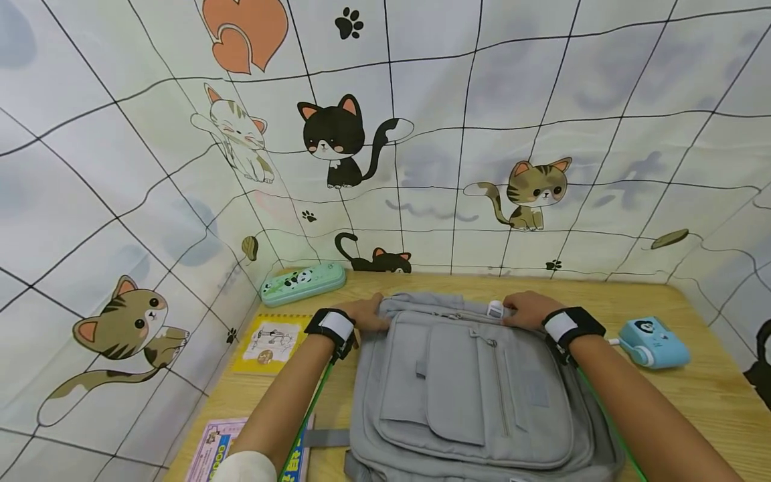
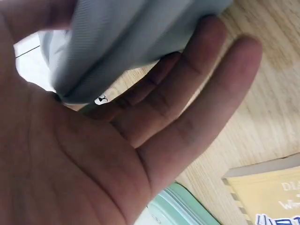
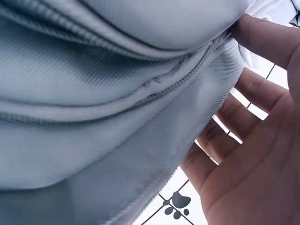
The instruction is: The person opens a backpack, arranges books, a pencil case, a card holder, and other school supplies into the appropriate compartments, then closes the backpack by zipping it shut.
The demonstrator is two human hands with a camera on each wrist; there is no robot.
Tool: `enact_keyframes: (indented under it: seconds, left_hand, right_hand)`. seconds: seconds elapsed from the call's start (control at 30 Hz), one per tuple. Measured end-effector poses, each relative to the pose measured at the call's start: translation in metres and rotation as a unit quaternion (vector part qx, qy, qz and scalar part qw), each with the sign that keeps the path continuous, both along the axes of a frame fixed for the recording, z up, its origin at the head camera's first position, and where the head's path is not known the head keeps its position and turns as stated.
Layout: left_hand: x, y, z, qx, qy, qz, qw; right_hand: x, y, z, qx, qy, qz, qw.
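A grey backpack (image 1: 454, 381) lies flat on the table, its front pocket and zips facing up. My left hand (image 1: 366, 313) holds its upper left corner. In the left wrist view the grey fabric (image 2: 126, 37) sits between the thumb and the fingers (image 2: 187, 126), which reach under it. At the upper right edge, beside a white buckle (image 1: 495, 309), my right hand (image 1: 530, 310) grips the bag. The right wrist view has the thumb (image 3: 267, 40) on the zip side and the other fingers behind the fabric.
A green pencil case (image 1: 304, 284) lies at the back left, with a yellow notebook (image 1: 271, 341) in front of it. Colourful books (image 1: 207, 445) lie at the front left, partly under my left arm. On the right stands a light blue object (image 1: 655, 343). Cat-print sheeting (image 1: 434, 167) encloses the table.
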State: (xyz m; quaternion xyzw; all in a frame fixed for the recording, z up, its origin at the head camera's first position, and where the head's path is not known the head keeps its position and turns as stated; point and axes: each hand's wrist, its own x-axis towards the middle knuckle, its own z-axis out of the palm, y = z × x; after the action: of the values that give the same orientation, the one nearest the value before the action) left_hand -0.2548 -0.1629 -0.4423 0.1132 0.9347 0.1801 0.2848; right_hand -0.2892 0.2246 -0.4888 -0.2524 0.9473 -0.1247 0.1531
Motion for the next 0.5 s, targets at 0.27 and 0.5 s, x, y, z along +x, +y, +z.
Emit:
enact_keyframes:
  seconds: [0.27, 0.5]
  left_hand:
    - [-0.013, 0.023, 0.011, -0.037, -0.020, -0.019, 0.9989]
    - [-0.042, 0.036, -0.008, -0.077, 0.033, -0.081, 0.9932]
  right_hand:
    - [0.013, 0.013, 0.009, 0.010, 0.000, -0.029, 0.9995]
    - [0.031, 0.028, 0.013, -0.011, -0.019, -0.029, 0.9993]
